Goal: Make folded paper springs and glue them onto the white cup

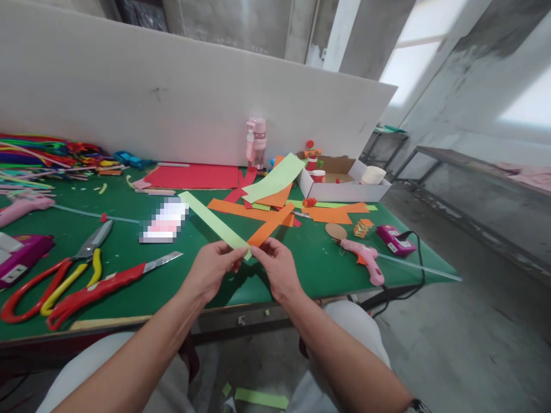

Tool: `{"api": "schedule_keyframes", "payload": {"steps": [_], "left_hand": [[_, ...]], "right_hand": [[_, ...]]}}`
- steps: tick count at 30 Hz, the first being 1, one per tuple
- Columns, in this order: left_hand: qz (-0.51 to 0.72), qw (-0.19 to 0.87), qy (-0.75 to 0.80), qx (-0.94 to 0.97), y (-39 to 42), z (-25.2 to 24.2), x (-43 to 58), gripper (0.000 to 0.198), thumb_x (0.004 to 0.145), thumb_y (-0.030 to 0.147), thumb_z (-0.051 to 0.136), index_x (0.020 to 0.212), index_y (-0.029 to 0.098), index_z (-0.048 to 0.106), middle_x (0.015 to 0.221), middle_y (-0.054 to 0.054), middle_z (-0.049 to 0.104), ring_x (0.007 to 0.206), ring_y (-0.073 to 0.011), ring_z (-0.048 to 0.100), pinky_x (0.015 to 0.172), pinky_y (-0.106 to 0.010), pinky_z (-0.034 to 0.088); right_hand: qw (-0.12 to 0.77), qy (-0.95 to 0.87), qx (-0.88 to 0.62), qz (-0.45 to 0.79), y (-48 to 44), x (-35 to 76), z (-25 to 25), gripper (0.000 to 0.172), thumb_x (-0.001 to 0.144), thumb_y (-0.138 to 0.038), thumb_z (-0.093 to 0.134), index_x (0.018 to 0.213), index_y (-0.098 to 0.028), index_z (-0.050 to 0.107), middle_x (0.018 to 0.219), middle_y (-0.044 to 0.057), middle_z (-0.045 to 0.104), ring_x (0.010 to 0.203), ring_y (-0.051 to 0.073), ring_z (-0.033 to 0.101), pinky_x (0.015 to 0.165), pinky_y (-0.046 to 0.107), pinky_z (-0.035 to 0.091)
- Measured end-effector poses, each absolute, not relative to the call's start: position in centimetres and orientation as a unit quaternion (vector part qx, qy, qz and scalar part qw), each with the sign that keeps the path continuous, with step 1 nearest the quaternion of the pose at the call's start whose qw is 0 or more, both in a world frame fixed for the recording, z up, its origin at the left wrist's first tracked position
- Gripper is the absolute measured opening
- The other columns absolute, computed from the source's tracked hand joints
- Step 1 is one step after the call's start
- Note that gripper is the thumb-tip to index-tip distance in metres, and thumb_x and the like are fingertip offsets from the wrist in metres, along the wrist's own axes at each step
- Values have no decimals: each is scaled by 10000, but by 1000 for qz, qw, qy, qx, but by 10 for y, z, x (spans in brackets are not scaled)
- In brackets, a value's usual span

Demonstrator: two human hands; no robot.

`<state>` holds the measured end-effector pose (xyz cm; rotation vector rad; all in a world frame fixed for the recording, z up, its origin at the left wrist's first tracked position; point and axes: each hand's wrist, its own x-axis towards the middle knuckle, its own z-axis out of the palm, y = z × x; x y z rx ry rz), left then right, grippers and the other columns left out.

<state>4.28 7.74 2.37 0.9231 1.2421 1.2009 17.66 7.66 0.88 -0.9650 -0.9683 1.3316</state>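
Note:
My left hand (pixel 217 265) pinches the lower end of a light green paper strip (pixel 210 221), which slants up to the left. Pinched in my right hand (pixel 278 267) is an orange paper strip (pixel 272 225), slanting up to the right. The two strip ends meet between my thumbs and form a V above the front part of the green table (pixel 202 298). Whether the ends are stuck together, I cannot tell. Behind my hands lie more orange strips (pixel 232 210) and a wide light green paper piece (pixel 275 176).
Scissors (pixel 88 246), pliers (pixel 92 275) and a red-handled knife (pixel 116 285) lie at left. A pink glue gun (pixel 364 258) with a cord rests near the right edge, by a purple box (pixel 395 239). Farther back stand a pink bottle (pixel 258 140) and a white carton (pixel 344 186).

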Motion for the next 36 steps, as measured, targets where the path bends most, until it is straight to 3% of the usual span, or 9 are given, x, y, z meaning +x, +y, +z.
{"api": "schedule_keyframes", "payload": {"steps": [5,9,12,16,22,28,36], "left_hand": [[516,571,526,362,79,21,44,448,407,447,921,556,152,619,463,30,544,431,-85,465,439,-231,366],[523,589,525,323,81,18,44,477,374,422,932,553,153,581,480,25,560,440,-82,488,455,-228,396],[532,592,517,313,81,18,43,490,371,433,934,550,154,573,483,23,561,447,-83,496,463,-229,411],[535,579,523,322,80,19,44,485,387,462,927,549,155,588,485,21,561,449,-88,492,462,-238,414],[539,580,521,319,81,19,43,493,358,461,931,539,151,592,485,23,555,448,-88,491,458,-237,411],[569,569,504,314,83,15,43,476,340,422,932,628,129,692,571,-8,628,495,-93,509,477,-243,416],[595,552,494,312,84,16,45,421,350,388,925,525,151,624,466,31,556,440,-68,435,446,-228,328]], "right_hand": [[543,-583,-489,356,76,179,5,115,798,-321,677,779,-217,723,758,21,678,714,179,609,723,300,508],[526,-660,-476,247,71,179,6,174,829,-246,569,846,-228,742,862,69,689,832,214,634,812,324,514],[523,-677,-453,251,70,180,7,215,870,-276,519,798,-224,715,921,84,683,902,228,627,849,337,500],[536,-631,-464,315,73,181,7,393,955,-368,434,623,-228,589,785,52,633,838,204,605,797,316,493],[545,-656,-431,294,72,180,4,174,903,-291,511,954,-222,662,895,48,611,815,184,588,778,299,500],[536,-693,-405,262,75,182,-2,267,907,-191,473,891,-230,738,981,74,621,923,196,619,859,318,505],[529,-738,-344,239,75,184,-4,377,859,-80,473,930,-269,792,1199,88,613,1112,204,609,992,371,491]]}}
